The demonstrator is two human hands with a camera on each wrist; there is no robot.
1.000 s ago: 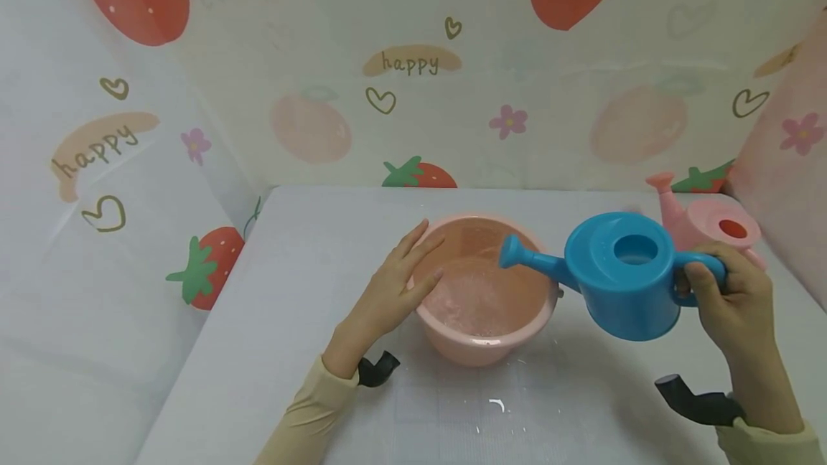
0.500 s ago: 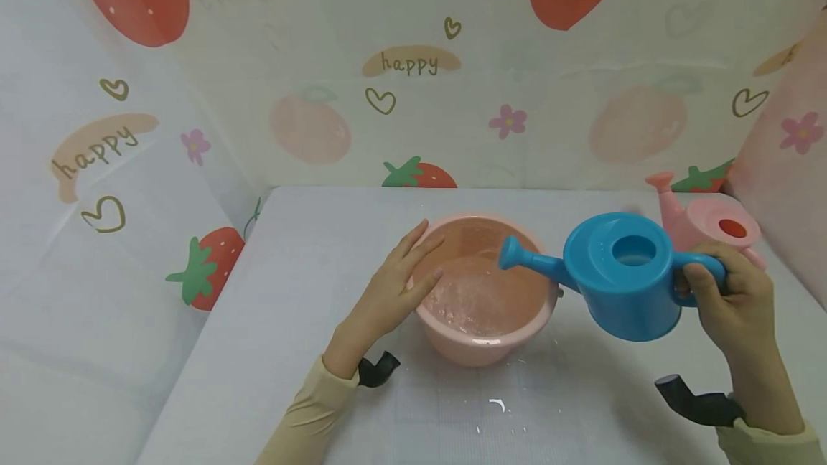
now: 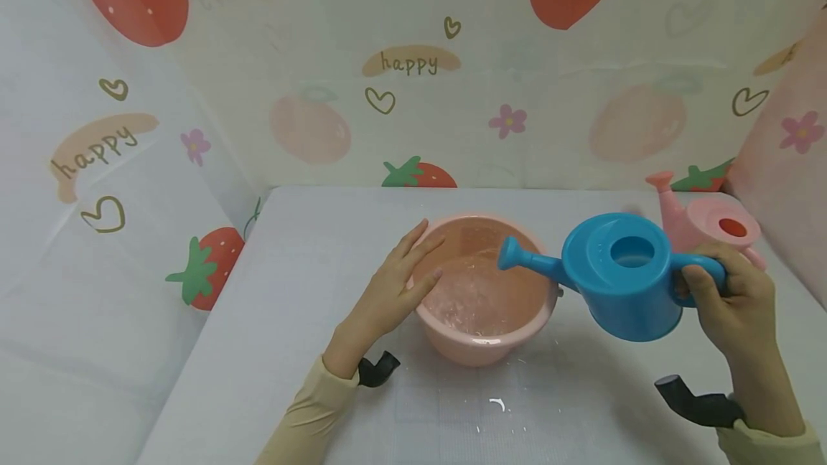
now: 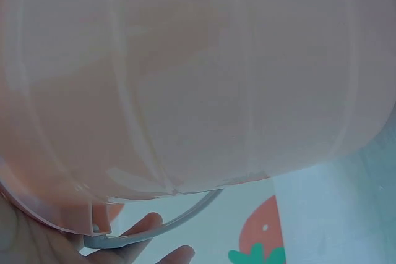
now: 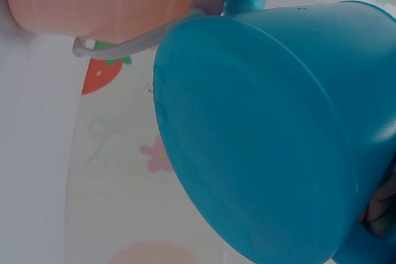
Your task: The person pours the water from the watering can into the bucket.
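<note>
A blue watering can [image 3: 617,285] is held by its rear handle in my right hand [image 3: 736,300], fingers curled round it. Its spout [image 3: 517,255] points left over the pink bucket [image 3: 487,350], and the can's base is off the table. Rippling water [image 3: 481,300] shows inside the bucket. On the bucket's left rim my left hand [image 3: 390,289] rests with its fingers extended and spread. From the left wrist view, the ribbed bucket wall [image 4: 198,91] fills most of the picture. The can's round underside [image 5: 247,140] is large in the right wrist view, with fingers partly hidden behind it.
Behind the blue can stands a pink watering can [image 3: 713,224], partly covered by it and my right hand. The bucket's grey handle [image 5: 139,44] hangs at its side. Small wet drops [image 3: 496,404] lie on the white table [image 3: 291,293]. Strawberry-printed sheets rise behind and at the sides.
The ripples on the water in the bucket have shifted. The blue watering can has edged very slightly left and down; both hands stay almost where they were.
</note>
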